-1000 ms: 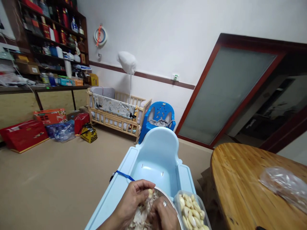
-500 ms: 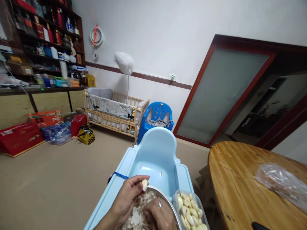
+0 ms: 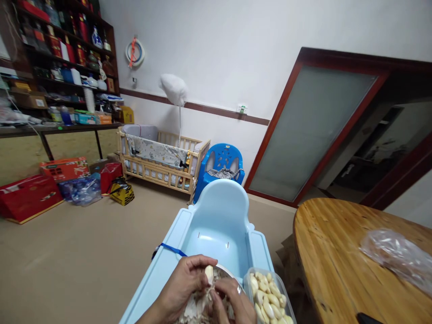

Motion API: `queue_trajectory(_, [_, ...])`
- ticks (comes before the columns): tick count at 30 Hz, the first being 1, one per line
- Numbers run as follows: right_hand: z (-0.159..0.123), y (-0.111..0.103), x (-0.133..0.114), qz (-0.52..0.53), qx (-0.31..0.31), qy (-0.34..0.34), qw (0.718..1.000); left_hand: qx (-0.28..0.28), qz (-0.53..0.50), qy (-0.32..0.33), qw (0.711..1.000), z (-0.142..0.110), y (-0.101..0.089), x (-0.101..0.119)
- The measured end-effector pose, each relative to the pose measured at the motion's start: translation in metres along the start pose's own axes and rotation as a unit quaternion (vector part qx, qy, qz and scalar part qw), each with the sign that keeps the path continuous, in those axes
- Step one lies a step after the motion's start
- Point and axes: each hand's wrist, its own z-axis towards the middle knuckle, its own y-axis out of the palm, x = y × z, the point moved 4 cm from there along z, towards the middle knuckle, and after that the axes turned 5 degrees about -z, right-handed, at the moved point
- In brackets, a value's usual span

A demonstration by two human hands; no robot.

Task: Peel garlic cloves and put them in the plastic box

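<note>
At the bottom of the view my left hand [image 3: 184, 288] pinches a pale garlic clove [image 3: 209, 272] between thumb and fingers. My right hand [image 3: 232, 301], a ring on one finger, has its fingers closed against the same clove from the right. Both hands work over a metal bowl [image 3: 225, 270] filled with papery garlic skins. Beside it on the right stands a clear plastic container [image 3: 248, 279] of several peeled cloves [image 3: 266, 297]. Bowl and container rest on the tray of a light blue baby chair [image 3: 216, 225].
A round wooden table [image 3: 337, 265] at right carries a clear plastic bag [image 3: 394, 256]. Farther off stand a blue plastic chair [image 3: 221, 162], a wooden crib [image 3: 162, 157], red boxes [image 3: 27, 198] on the floor and cluttered shelves [image 3: 60, 67] at left.
My right hand rose from the skins in the bowl to meet the clove in my left hand. The view shifted slightly.
</note>
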Motion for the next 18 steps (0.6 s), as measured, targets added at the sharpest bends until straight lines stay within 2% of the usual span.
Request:
queue_trajectory(4, [0.0014,-0.0026,-0.0005,0.011,0.007,-0.005,1.0,-0.037,0.04,0.027,0.998,-0.001,0.0054,0.0047])
queue_trajectory(10, [0.0015,-0.002,-0.0013,0.046,0.003,0.037,0.998,-0.042,0.066,0.024,0.997,-0.0007,0.0073,0.0058])
queue_trajectory(15, [-0.0008,0.0003,-0.0001,0.05,-0.043,0.083,0.994,-0.014,0.058,0.0,0.998,-0.0014,0.0024,0.0021])
queue_trajectory(18, [-0.0006,-0.0006,0.0004,0.06,-0.064,0.102,0.991,-0.019,0.046,0.012,0.999,-0.0022,0.0035,0.0041])
